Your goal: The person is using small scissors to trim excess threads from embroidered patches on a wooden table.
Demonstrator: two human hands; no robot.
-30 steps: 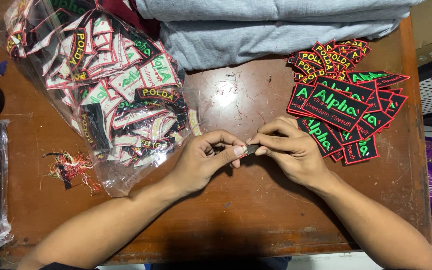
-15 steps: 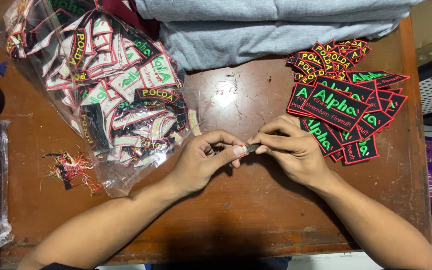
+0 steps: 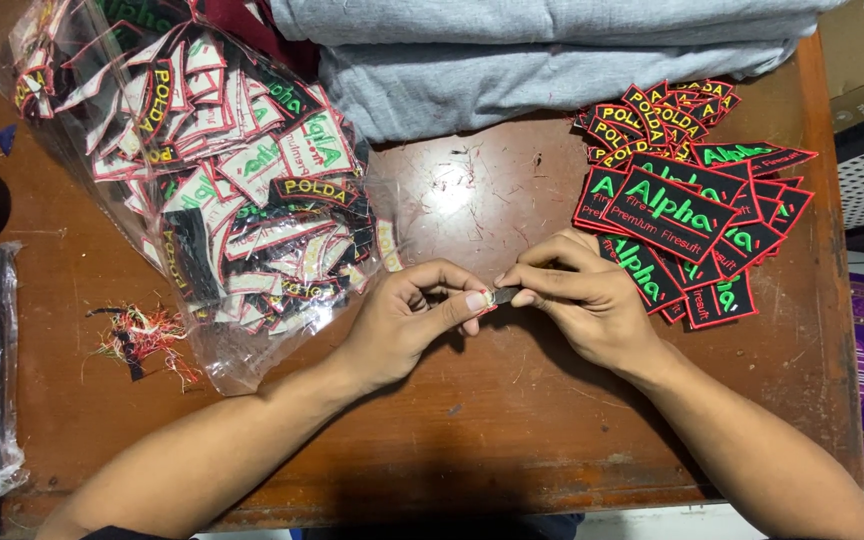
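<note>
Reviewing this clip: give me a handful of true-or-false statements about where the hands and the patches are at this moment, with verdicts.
1. Both hands pinch one small dark patch between them. True: left hand and right hand meet on it.
2. The clear plastic bag of patches lies on the person's right. False: it lies on their left.
3. Loose black patches with red borders are piled beyond the right hand. True.
4. The folded grey cloth lies under the forearms. False: it lies at the table's far edge.
5. A tuft of thread scraps lies inside the bag. False: it lies on the wooden table beside it.
</note>
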